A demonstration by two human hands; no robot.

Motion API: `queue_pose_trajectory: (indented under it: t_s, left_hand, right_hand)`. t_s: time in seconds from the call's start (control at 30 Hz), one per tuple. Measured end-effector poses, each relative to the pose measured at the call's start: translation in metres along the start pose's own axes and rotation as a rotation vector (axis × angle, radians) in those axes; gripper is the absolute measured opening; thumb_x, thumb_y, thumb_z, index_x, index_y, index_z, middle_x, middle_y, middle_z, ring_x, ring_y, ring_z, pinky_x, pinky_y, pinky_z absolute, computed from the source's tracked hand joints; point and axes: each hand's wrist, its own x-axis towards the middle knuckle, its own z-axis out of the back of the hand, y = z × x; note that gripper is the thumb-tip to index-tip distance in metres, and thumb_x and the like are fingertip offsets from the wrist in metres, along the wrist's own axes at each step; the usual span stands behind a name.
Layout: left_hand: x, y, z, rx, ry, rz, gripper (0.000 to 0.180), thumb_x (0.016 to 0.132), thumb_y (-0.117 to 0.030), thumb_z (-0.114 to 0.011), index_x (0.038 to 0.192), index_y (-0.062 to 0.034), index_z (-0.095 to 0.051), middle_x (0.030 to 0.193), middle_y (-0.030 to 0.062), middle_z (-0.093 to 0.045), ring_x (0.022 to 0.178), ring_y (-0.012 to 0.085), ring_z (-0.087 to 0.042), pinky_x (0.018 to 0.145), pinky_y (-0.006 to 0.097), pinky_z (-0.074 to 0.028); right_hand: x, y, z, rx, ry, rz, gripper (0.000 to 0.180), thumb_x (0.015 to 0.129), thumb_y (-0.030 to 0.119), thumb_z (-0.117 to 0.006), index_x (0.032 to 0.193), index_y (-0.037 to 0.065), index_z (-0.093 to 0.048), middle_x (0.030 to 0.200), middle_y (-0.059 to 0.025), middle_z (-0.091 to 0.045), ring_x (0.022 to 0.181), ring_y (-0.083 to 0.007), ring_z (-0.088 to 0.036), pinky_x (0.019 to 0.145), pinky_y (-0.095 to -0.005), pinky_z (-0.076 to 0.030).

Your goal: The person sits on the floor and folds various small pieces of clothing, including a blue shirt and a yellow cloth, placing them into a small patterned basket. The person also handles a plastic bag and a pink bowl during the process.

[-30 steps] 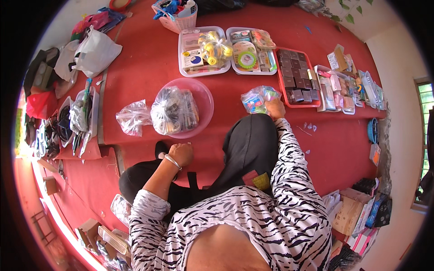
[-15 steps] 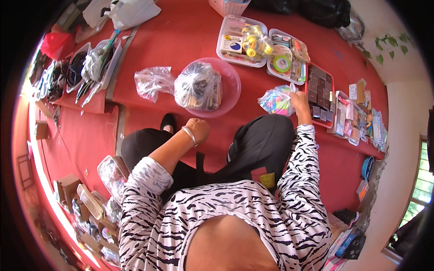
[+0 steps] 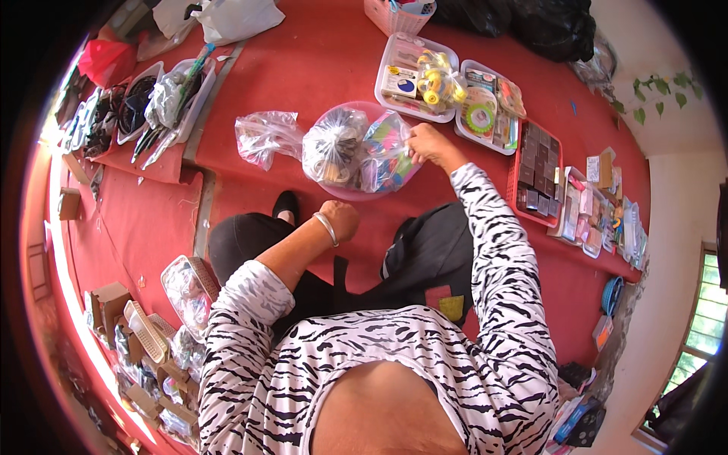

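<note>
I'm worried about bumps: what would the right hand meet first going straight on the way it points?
Beyond the colourful bag it holds, the right hand would probably meet the clear, bulging bag in the pink basin, though depth is unclear.

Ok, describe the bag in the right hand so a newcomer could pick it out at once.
On the red-covered surface, find the round pink tub in front of the person. At its right side, the right hand grips a clear plastic bag. Its bright blue and pink contents set it apart from the bag of darker items just left of it.
</note>
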Motion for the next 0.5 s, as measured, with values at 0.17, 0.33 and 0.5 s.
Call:
queue_pose_trajectory:
  t_s: [0.17, 0.33, 0.5]
  left_hand:
    - [0.002, 0.006, -0.012, -0.004, -0.079, -0.061, 0.015, 0.072, -0.015, -0.056, 0.076, -0.0086, -0.069, 0.079, 0.0116, -0.067, 0.077, 0.0263, -0.066, 0.064, 0.038, -0.052]
    - [0.002, 0.005, -0.01, -0.009, -0.102, -0.09, 0.015, 0.073, -0.015, -0.056, 0.076, -0.0088, -0.069, 0.079, 0.011, -0.067, 0.077, 0.0258, -0.066, 0.064, 0.038, -0.052]
    - [0.004, 0.007, -0.014, 0.003, -0.204, -0.112, 0.014, 0.071, -0.016, -0.057, 0.07, -0.0093, -0.068, 0.071, 0.0104, -0.066, 0.069, 0.0258, -0.067, 0.059, 0.039, -0.052]
  right_hand:
    - [0.013, 0.017, -0.016, -0.033, -0.095, -0.018, 0.016, 0.078, 0.008, -0.048, 0.079, -0.004, -0.057, 0.064, -0.0108, -0.06, 0.044, -0.0169, -0.058, 0.034, -0.0265, -0.041]
    - [0.015, -0.011, -0.014, -0.115, -0.033, 0.001, 0.012, 0.078, 0.005, -0.047, 0.076, 0.002, -0.058, 0.062, -0.0077, -0.058, 0.045, -0.0144, -0.055, 0.035, -0.0259, -0.038]
    - [0.021, -0.008, -0.014, -0.41, -0.205, 0.376, 0.015, 0.077, 0.01, -0.05, 0.068, -0.002, -0.055, 0.061, -0.0112, -0.056, 0.05, -0.0186, -0.055, 0.046, -0.0332, -0.041]
